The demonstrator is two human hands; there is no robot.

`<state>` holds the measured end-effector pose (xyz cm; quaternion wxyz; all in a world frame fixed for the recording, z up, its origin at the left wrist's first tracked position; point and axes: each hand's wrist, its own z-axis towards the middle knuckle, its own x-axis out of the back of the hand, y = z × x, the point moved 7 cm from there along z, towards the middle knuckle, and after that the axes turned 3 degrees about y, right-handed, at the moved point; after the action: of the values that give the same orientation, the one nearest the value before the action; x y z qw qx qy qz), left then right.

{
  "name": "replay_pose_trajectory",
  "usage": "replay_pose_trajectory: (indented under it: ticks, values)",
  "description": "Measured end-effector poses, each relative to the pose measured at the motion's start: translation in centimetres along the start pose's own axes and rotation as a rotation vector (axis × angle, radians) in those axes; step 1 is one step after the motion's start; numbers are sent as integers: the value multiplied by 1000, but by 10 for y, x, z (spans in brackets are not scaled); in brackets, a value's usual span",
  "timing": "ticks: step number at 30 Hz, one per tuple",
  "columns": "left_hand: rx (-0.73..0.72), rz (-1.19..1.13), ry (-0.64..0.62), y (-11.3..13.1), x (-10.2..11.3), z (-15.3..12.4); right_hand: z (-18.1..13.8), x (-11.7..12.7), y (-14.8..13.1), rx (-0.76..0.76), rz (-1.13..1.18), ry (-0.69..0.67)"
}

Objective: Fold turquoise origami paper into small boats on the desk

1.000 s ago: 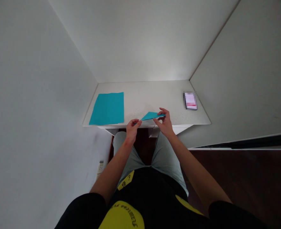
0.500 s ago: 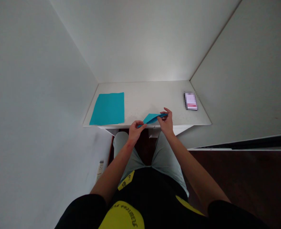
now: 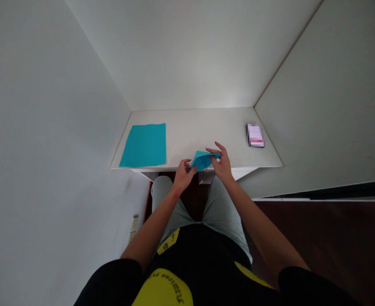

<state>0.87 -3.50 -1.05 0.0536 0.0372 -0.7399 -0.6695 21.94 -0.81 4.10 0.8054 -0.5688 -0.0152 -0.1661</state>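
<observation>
A small folded piece of blue paper is held between my two hands over the front edge of the white desk. My left hand pinches its left end between thumb and fingers. At the other end my right hand grips the paper with the thumb in front and the fingers behind, the index finger raised. The layers stand somewhat apart, so a darker blue inner face shows. To the left, blue paper in a large square lies flat on the desk.
A device with a lit, blurred screen lies at the desk's right end. Walls rise at the left and behind, and a pale panel stands on the right. A wall socket is low on the left, and my legs are under the desk edge.
My hands have come slightly closer together. The folded paper has tilted and spread wider, showing more of its inner face. The flat blue paper and the device have stayed put.
</observation>
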Motion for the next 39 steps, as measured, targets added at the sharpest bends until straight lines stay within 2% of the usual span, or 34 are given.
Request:
replay_pose_trajectory:
  ticks: [5, 8, 11, 13, 16, 19, 21, 25, 28, 31, 39]
  values:
    - [48, -33, -8, -4, -7, 8, -1, -8, -19, 124, -137, -153]
    - [99, -127, -9, -7, -15, 16, -6, -16, -19, 219, -203, -280]
    - [76, -160, 6, -4, -21, 23, -10, -22, -14, 307, -271, -379]
    - [14, -95, -41, 2, -25, 25, -9, -23, -5, 333, -361, -403]
    - [-167, 168, -96, 15, -23, 26, -2, -19, 14, 320, -472, -415]
    - [-367, 482, -105, 28, -17, 31, 4, -16, 30, 324, -474, -469]
    - [-442, 592, -154, 31, -14, 39, 5, -14, 35, 337, -431, -494]
    - [-495, 631, -270, 33, -7, 61, 6, -5, 40, 318, -337, -457]
    - [-530, 645, -343, 34, -6, 70, 12, 6, 46, 285, -364, -363]
    - [-548, 635, -342, 37, -8, 75, 22, 18, 53, 248, -443, -273]
    - [-526, 635, -311, 33, -33, 94, 46, 27, 73, 131, -437, -262]
